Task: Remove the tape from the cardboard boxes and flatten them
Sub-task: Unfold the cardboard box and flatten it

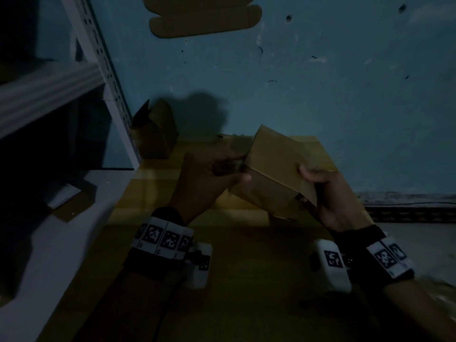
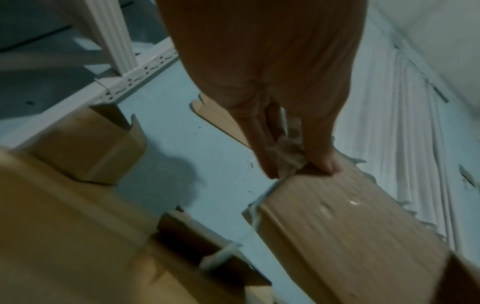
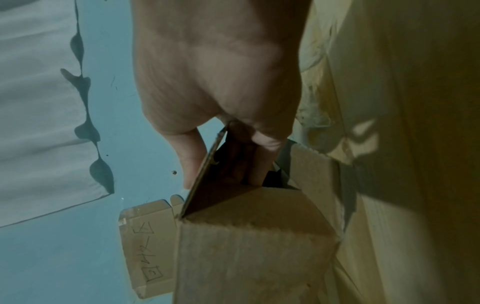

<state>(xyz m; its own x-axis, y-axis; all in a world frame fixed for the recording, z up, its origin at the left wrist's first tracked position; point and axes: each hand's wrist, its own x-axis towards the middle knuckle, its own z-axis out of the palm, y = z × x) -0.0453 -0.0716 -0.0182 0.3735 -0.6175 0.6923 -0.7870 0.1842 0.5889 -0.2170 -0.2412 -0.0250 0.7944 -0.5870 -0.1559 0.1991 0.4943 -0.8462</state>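
While the right hand (image 1: 338, 206) grips the small cardboard box (image 1: 276, 174) by its open end flap (fingers inside), the left hand (image 1: 209, 178) pinches crumpled tape (image 2: 289, 152) at its far corner, above a flattened carton (image 1: 246, 255).

You wear a black wristband (image 1: 158, 243) with white square-code tags on your left wrist, and the same kind (image 1: 377, 253) on your right. A white camera box (image 1: 198, 265) hangs under each.
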